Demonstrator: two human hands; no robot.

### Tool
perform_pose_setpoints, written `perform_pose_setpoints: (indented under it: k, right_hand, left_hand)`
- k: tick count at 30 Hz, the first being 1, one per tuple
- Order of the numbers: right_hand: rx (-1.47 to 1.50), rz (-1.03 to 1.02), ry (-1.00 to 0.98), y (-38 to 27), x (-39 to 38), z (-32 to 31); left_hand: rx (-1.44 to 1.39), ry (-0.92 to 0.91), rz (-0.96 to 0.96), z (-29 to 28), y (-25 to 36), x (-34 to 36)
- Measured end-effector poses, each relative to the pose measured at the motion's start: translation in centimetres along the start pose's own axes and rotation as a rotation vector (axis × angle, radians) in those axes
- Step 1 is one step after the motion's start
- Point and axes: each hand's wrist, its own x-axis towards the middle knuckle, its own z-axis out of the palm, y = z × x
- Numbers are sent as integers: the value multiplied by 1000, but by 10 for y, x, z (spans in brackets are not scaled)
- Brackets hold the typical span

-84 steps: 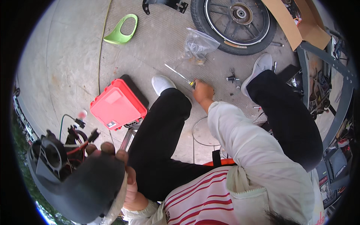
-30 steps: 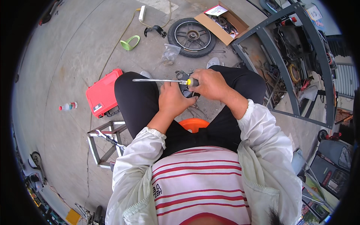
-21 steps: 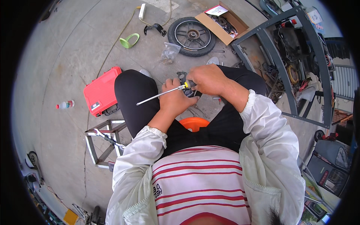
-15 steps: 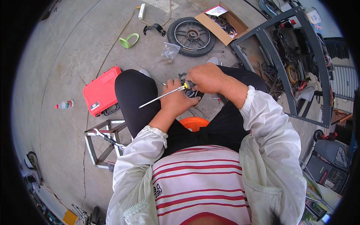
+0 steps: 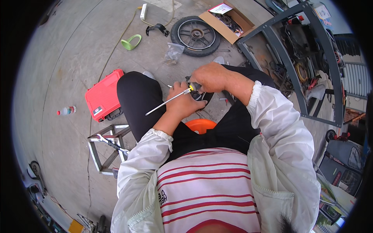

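Note:
Closed round the dark handle of a screwdriver (image 5: pixel 167 103), my right hand (image 5: pixel 211 79) is in front of my body, between my knees. The tool's yellow collar shows beside my fingers, and its long metal shaft slants down to the left, passing over my left hand (image 5: pixel 181 101). That hand has its fingers curled and its thumb pointing right, against a dark mechanical part (image 5: pixel 199 94) lying between my legs. My hands cover most of this part, so its kind is hidden.
An orange round seat (image 5: pixel 200 125) shows between my thighs. To the left are a red case (image 5: pixel 103 95), a metal frame (image 5: pixel 108 151) with a wrench (image 5: pixel 112 144), and a bottle (image 5: pixel 67 110). Ahead lie a wheel (image 5: pixel 195 35) and an open carton (image 5: pixel 227 19); a grey rack (image 5: pixel 285 58) stands right.
The view has shifted slightly. Both hands and the screwdriver keep nearly the same pose, with the shaft tilted a little differently.

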Motion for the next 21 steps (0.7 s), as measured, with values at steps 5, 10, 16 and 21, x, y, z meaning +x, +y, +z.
perform_pose_setpoints:
  k: [5,10,16,21]
  right_hand:
    - [73,36,-104,-2,6,-9]
    - [210,-17,-52,16,3,1]
    - [535,236,264,20,-68,-14]
    - [519,189,527,1,-149,4]
  left_hand:
    - [-41,-48,36,5,-5,1]
    - [-235,-178,66,15,-15,13]
    - [-567,-144,-45,33,-30,24]
    - [-542,49,-108,20,-21,23]
